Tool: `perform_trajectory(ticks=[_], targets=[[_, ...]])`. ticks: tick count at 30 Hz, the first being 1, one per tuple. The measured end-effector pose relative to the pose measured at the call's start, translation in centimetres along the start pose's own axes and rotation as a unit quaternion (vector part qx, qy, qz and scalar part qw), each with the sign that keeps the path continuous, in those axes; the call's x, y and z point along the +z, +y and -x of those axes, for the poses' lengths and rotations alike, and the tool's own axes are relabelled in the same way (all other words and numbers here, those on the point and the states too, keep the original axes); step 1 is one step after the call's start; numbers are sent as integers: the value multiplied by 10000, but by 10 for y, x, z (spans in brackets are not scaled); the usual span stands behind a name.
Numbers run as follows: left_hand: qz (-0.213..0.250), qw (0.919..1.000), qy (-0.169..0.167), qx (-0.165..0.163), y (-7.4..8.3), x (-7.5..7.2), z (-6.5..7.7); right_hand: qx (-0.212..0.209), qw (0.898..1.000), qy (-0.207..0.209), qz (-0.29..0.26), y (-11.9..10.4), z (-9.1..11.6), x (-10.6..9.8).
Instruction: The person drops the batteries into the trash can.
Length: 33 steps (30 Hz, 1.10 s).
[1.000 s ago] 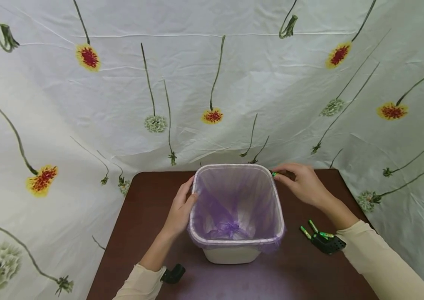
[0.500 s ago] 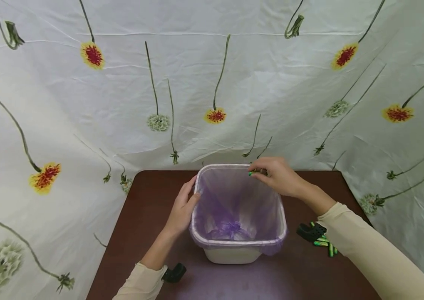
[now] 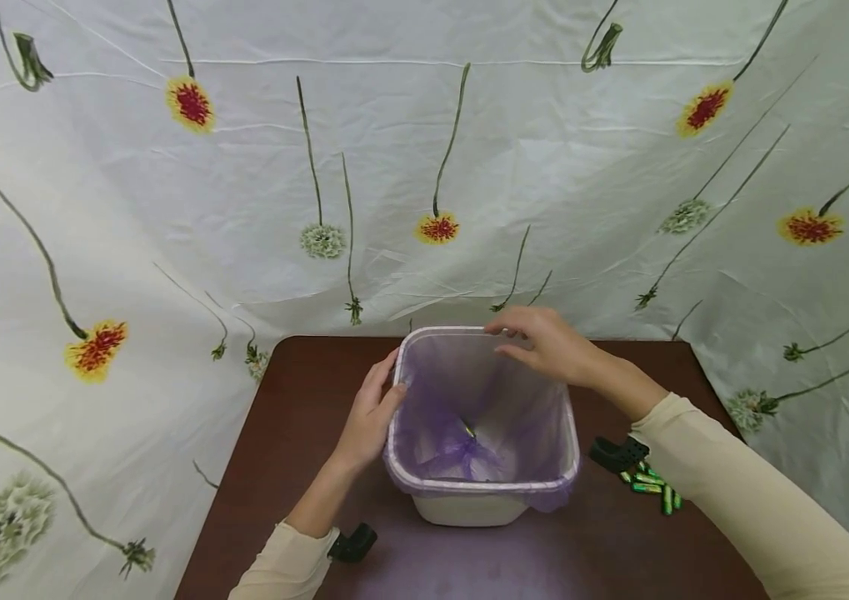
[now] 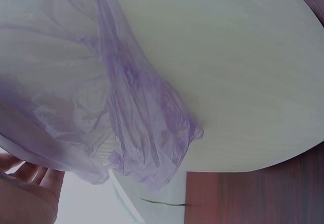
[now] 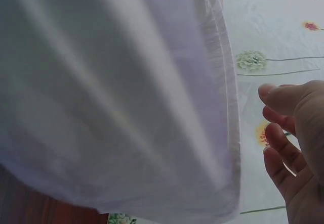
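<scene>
A pale waste bin (image 3: 467,511) with a thin purple liner (image 3: 435,421) stands on the table. My left hand (image 3: 366,421) holds its left rim, thumb over the edge and fingers along the outer wall. Above the far right part of the rim, my right hand (image 3: 544,343) has its thumb and fingers parted, with nothing between them in the right wrist view. One small green cylinder, like a battery (image 3: 469,430), shows inside against the liner. Several more green batteries (image 3: 647,487) lie on the table near the right forearm, which partly hides them.
The dark brown table (image 3: 304,375) has rounded back corners. A white floral cloth (image 3: 244,192) hangs behind it and at both sides. Black wrist cameras (image 3: 352,543) sit at both wrists. Some liner is folded outside over the rim.
My right hand has moved left from beside the bin to over its opening and let go of a green battery, which now shows inside. The left hand stays at the rim.
</scene>
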<state>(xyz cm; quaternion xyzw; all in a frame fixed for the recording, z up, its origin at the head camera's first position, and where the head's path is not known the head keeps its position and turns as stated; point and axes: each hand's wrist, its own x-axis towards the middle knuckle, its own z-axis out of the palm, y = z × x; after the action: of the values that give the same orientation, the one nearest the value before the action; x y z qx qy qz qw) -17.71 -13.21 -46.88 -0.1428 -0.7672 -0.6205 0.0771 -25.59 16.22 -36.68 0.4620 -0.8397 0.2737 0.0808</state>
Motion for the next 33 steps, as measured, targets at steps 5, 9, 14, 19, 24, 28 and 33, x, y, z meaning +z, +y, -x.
perform_trajectory(ticks=[5,9,14,19,24,28,33], targets=[[8,10000,7,-44,1,0,0,177,9998,-115,58,1,11,-2],[38,10000,-5,-73,2,0,1,309,9995,-97,-8,1,19,-4],[35,9999,1,-94,1,0,0,494,9988,18,-19,2,31,-10],[19,10000,0,-88,0,1,0,470,9986,243,88,4,43,-15],[25,10000,10,-49,1,1,0,603,9976,326,63,6,53,-19],[29,10000,14,-44,1,1,0,638,9971,414,62,7,59,-21],[66,10000,8,-72,1,1,0,793,9953,557,-24,9,69,-22]])
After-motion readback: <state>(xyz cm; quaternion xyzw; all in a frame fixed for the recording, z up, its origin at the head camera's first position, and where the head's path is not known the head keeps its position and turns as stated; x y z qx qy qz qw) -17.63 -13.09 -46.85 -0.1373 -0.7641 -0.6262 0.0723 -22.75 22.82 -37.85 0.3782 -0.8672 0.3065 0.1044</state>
